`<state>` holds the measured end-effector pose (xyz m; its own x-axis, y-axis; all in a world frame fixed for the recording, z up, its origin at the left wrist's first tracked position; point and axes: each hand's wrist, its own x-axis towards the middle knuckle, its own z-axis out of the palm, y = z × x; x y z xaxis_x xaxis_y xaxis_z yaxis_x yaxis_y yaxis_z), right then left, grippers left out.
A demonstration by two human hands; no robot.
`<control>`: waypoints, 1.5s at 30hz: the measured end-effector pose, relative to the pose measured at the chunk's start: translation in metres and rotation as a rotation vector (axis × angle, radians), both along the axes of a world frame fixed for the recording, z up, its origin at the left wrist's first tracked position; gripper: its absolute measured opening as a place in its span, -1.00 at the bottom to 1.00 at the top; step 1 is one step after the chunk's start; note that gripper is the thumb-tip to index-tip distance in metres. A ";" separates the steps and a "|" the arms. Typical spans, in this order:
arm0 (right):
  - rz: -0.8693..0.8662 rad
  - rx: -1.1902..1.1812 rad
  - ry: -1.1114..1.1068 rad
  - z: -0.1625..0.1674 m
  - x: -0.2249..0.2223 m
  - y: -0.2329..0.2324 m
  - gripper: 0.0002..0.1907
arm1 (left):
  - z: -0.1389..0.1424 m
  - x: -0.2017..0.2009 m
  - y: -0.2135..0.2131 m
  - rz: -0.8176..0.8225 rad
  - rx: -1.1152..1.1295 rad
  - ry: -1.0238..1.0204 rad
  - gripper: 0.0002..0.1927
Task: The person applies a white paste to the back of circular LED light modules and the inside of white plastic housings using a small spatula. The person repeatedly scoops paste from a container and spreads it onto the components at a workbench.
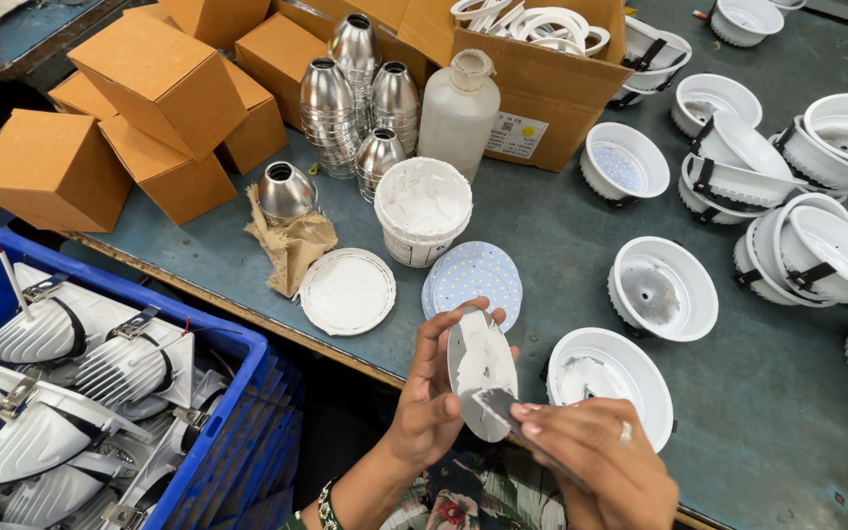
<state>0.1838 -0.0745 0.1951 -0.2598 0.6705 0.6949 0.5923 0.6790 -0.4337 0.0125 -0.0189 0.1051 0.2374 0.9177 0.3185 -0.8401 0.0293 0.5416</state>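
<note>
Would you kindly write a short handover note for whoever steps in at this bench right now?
Left hand: holds a round white disc on edge, its face smeared with white paste.
Right hand: presses a small flat spreader blade against the disc's lower face.
On the grey-blue table: open white tub of paste with its lid beside it, a round dotted LED board, and a white round lamp housing with paste inside, just right of the hands.
Done: disc partly coated.
Left: the spreading looks unfinished; more white housings sit to the right.
</note>
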 end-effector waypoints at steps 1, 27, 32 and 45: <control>0.008 0.013 -0.017 -0.001 -0.002 0.000 -0.72 | 0.001 0.001 0.000 -0.002 -0.020 -0.021 -0.06; 0.080 -0.466 -0.135 -0.033 -0.058 0.257 -0.74 | -0.036 -0.070 -0.017 -0.006 -0.408 -0.232 -0.12; 0.107 -0.540 0.028 -0.039 -0.050 0.248 -0.76 | -0.034 -0.069 -0.007 0.007 -0.572 -0.346 -0.29; 0.276 -0.610 0.577 -0.054 -0.021 0.246 -0.74 | -0.024 -0.031 0.031 -0.065 -0.653 -0.526 -0.33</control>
